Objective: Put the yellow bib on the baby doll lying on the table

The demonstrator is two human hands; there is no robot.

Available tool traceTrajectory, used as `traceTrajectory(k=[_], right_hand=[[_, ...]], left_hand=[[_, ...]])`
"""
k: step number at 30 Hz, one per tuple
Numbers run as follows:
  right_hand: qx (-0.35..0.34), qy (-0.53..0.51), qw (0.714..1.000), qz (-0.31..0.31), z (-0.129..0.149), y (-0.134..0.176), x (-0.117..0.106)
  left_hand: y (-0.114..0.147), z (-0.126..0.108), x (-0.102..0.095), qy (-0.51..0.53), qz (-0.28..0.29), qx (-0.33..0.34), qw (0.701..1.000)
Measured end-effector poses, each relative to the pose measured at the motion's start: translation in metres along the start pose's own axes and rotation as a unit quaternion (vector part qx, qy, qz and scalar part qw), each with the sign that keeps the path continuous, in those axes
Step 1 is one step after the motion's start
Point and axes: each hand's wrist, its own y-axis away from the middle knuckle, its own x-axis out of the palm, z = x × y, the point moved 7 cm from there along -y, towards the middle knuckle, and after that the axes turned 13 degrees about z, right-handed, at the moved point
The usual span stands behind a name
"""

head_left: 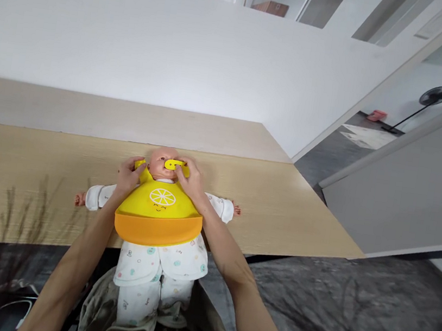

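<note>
A baby doll (159, 163) lies on its back, head on the table and legs hanging over the front edge. It wears a white patterned outfit (181, 258), and both its arms stretch out sideways. Across its chest lies a yellow bib (162, 201) with a lemon-slice print and an orange catch pocket. Beside the doll's head, my left hand (128, 174) pinches one yellow neck strap of the bib. My right hand (192, 178) is closed on the other strap, whose holed end reaches over the doll's mouth and cheek.
The doll is on a long light-wood table (280, 212) with a white wall (159, 47) behind it. To the right, a doorway shows a black standing fan (435, 96) and a pink object (376, 115). Dark grey floor (340, 308) lies at the lower right.
</note>
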Motion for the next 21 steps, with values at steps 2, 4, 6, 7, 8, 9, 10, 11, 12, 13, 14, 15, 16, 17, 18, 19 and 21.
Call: traceTrajectory(k=[2, 4, 6, 7, 8, 9, 10, 11, 12, 13, 14, 15, 16, 17, 18, 19, 21], right_hand=[[-0.004, 0.005, 1.000, 0.012, 0.000, 0.000, -0.003], [-0.004, 0.006, 1.000, 0.021, 0.000, 0.000, -0.007], [0.000, -0.002, 1.000, 0.026, 0.001, -0.001, -0.010], [0.001, -0.010, 1.000, 0.029, 0.002, -0.001, -0.010], [0.003, -0.022, 0.999, 0.030, 0.003, -0.002, -0.011], [0.008, -0.036, 0.999, 0.029, 0.003, -0.003, -0.012], [0.015, -0.051, 0.998, 0.025, 0.002, -0.003, -0.014], [0.026, -0.066, 0.997, 0.017, 0.001, -0.003, -0.017], [0.041, -0.080, 0.996, 0.006, -0.002, -0.002, -0.022], [0.059, -0.093, 0.994, -0.009, -0.005, 0.000, -0.029], [0.081, -0.106, 0.991, -0.028, -0.008, 0.002, -0.039], [0.102, -0.118, 0.987, -0.050, -0.012, 0.006, -0.051], [0.121, -0.130, 0.981, -0.074, -0.015, 0.011, -0.065], [0.138, -0.143, 0.975, -0.099, -0.018, 0.017, -0.079], [0.150, -0.153, 0.969, -0.121, -0.019, 0.023, -0.094], [0.158, -0.161, 0.964, -0.141, -0.018, 0.029, -0.108], [0.165, -0.168, 0.957, -0.170, -0.011, 0.041, -0.131]], left_hand=[[0.001, -0.002, 0.000, -0.002, -0.002, 0.004, 1.000], [0.002, -0.004, 0.000, -0.006, -0.003, 0.006, 1.000], [0.003, -0.005, 0.000, -0.011, -0.004, 0.005, 1.000], [0.003, -0.006, 0.000, -0.013, -0.005, 0.002, 1.000], [0.004, -0.007, 0.001, -0.014, -0.004, 0.001, 1.000], [0.004, -0.008, 0.001, -0.011, -0.001, 0.000, 1.000], [0.004, -0.008, 0.001, -0.003, 0.001, -0.001, 1.000], [0.005, -0.009, 0.001, 0.011, 0.003, -0.003, 1.000], [0.006, -0.009, -0.001, 0.027, 0.003, -0.004, 1.000], [0.007, -0.010, -0.003, 0.043, 0.001, -0.007, 0.999], [0.008, -0.010, -0.007, 0.056, -0.003, -0.011, 0.998], [0.010, -0.012, -0.013, 0.066, -0.012, -0.013, 0.998], [0.012, -0.013, -0.020, 0.075, -0.025, -0.015, 0.997], [0.014, -0.016, -0.028, 0.082, -0.039, -0.016, 0.996], [0.017, -0.019, -0.035, 0.089, -0.054, -0.017, 0.994], [0.020, -0.023, -0.043, 0.096, -0.070, -0.018, 0.993], [0.028, -0.036, -0.054, 0.108, -0.091, -0.009, 0.990]])
